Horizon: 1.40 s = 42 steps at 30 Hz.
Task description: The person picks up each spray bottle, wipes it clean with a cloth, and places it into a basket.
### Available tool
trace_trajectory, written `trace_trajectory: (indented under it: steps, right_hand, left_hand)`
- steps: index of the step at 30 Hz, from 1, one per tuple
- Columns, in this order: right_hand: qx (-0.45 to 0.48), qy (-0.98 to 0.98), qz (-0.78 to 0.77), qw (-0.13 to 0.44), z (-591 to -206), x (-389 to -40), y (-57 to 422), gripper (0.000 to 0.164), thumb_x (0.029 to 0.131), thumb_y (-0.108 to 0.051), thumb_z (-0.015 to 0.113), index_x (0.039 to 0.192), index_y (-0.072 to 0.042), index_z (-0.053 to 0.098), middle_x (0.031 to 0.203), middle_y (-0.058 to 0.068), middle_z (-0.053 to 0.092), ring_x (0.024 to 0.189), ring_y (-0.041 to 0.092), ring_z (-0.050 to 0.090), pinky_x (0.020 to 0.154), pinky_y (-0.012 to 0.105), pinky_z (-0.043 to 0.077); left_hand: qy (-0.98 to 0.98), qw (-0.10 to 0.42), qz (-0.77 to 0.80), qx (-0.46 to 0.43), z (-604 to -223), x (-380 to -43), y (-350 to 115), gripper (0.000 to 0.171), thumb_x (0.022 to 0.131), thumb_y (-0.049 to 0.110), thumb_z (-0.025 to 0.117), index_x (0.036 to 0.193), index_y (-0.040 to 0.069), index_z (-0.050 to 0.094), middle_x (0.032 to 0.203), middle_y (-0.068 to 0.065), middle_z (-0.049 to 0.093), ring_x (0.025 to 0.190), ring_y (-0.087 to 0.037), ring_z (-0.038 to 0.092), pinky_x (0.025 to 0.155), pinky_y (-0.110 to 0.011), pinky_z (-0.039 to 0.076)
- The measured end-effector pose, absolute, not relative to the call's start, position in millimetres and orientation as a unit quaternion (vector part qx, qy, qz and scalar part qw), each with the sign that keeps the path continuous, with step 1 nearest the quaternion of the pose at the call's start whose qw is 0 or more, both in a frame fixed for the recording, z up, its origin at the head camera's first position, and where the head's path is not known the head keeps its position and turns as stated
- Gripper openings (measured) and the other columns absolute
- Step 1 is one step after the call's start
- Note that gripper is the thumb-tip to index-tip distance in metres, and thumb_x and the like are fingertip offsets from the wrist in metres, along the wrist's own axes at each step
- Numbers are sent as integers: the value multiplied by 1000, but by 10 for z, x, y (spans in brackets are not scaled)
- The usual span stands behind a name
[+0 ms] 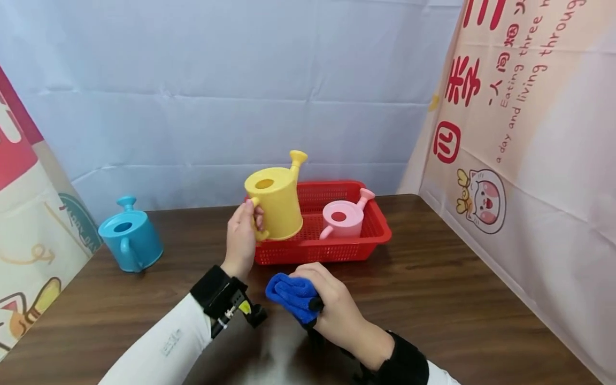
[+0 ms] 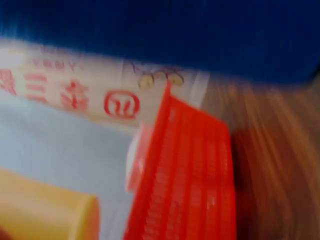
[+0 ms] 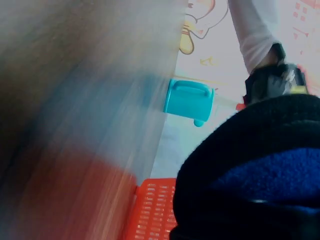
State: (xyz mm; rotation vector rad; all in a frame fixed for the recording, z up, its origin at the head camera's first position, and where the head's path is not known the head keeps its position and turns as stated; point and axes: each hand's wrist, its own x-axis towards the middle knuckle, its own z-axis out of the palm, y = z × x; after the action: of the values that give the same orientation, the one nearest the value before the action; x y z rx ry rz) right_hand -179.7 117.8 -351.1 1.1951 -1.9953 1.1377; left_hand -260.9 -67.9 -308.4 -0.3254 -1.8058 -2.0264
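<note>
My left hand (image 1: 243, 235) grips the handle of a yellow watering can (image 1: 276, 206), held up over the left end of a red basket (image 1: 317, 251). The can's spout points up and to the right. In my right hand (image 1: 332, 302) is a folded blue cloth (image 1: 291, 294), held in front of the basket and apart from the can. A small pink watering can (image 1: 344, 222) stands inside the basket at its right. The left wrist view shows the yellow can (image 2: 45, 210) beside the basket (image 2: 190, 175), with blue cloth (image 2: 165, 35) across the top.
A blue watering can (image 1: 131, 240) stands on the wooden table (image 1: 433, 299) at the left. Pale cloth hangs behind the table, and a printed sheet (image 1: 529, 160) borders its right side. Another printed sheet (image 1: 38, 240) hangs at the left.
</note>
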Motion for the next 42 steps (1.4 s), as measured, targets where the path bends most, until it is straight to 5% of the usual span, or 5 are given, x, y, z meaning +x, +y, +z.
trace_trajectory:
  steps: [6, 13, 27, 35, 42]
  right_hand:
    - [425, -750, 442, 249, -3577, -1735, 1237, 57, 67, 2, 81, 116, -11, 55, 113, 4, 55, 103, 16, 55, 86, 35, 49]
    - [430, -743, 442, 261, -3598, -1706, 1293, 56, 67, 0, 81, 115, -10, 55, 113, 4, 55, 102, 17, 56, 86, 34, 49]
    - [427, -746, 446, 250, -3558, -1726, 1350, 57, 67, 2, 81, 116, -10, 54, 114, 4, 55, 102, 18, 56, 86, 36, 49]
    - [423, -748, 448, 246, -3540, -1746, 1367, 54, 69, 0, 80, 116, -10, 54, 114, 4, 55, 103, 18, 56, 86, 36, 49]
    - [407, -750, 459, 246, -3512, -1771, 1370, 49, 74, -1, 77, 116, -9, 54, 112, 2, 56, 101, 16, 56, 88, 32, 47]
  left_hand:
    - [-760, 113, -636, -68, -3249, -2949, -681, 40, 101, 37, 37, 100, 1, 55, 99, -13, 52, 99, -24, 48, 86, -38, 39]
    - [-814, 25, -578, -48, -3355, -3150, -666, 38, 102, 30, 38, 105, -2, 58, 108, -16, 57, 105, -28, 51, 92, -40, 40]
    - [-931, -29, -358, -60, -3189, -3211, -620, 37, 101, 33, 39, 100, 3, 59, 92, -11, 60, 82, -21, 54, 75, -33, 43]
    - [-961, -65, -237, -125, -3226, -3227, -579, 42, 102, 32, 36, 70, 8, 50, 59, -3, 41, 54, -18, 41, 62, -29, 38]
    - [-978, -67, -161, -118, -3262, -3197, -522, 39, 99, 37, 40, 71, 12, 49, 63, -3, 45, 58, -18, 45, 60, -31, 37]
